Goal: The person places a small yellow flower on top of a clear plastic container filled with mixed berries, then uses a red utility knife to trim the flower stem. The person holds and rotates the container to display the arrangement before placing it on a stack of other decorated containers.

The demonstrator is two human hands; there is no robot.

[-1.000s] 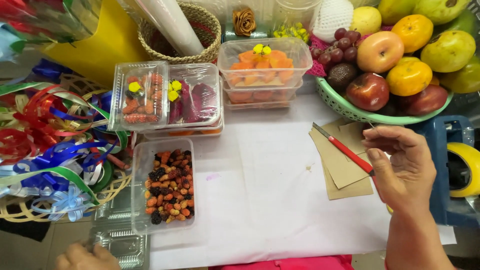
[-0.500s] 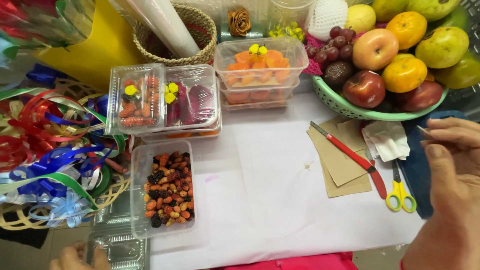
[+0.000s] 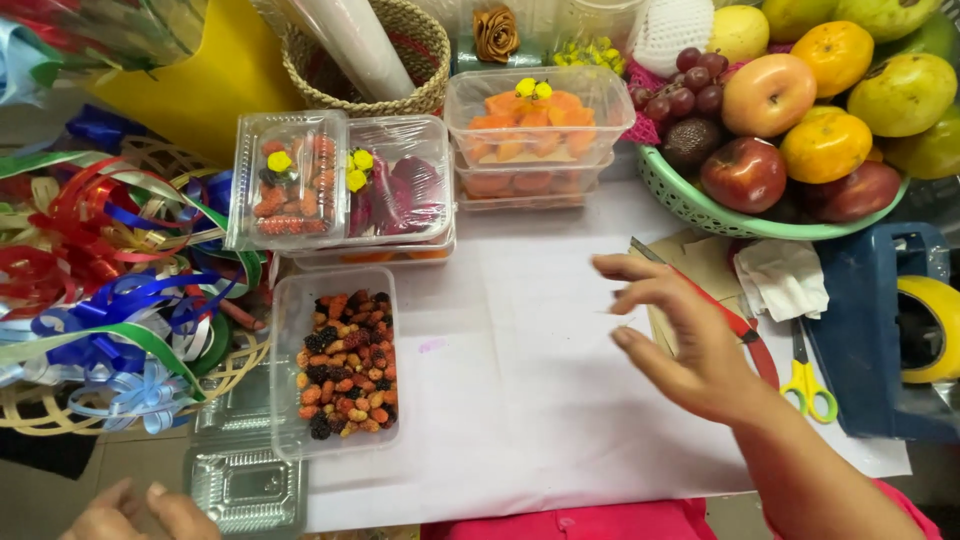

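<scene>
Right hand (image 3: 690, 345): grip wide, fingers spread, holding nothing, hovering above the white sheet on the surface (image 3: 540, 400).
Left hand (image 3: 140, 512): near left corner, only fingertips in view; cannot tell its grip.
Nearest thing: open box of mixed berries (image 3: 345, 365), left of the right hand, well apart.
Doing it well: a reach leftward should stay low and level, so the open box is not tipped.
Right side: red cutter (image 3: 740, 325), yellow scissors (image 3: 805, 375), brown paper (image 3: 700, 265).
Far: lidded fruit boxes (image 3: 345, 185), green fruit basket (image 3: 690, 195).
Left: ribbons (image 3: 110, 270) crowd that edge.
</scene>
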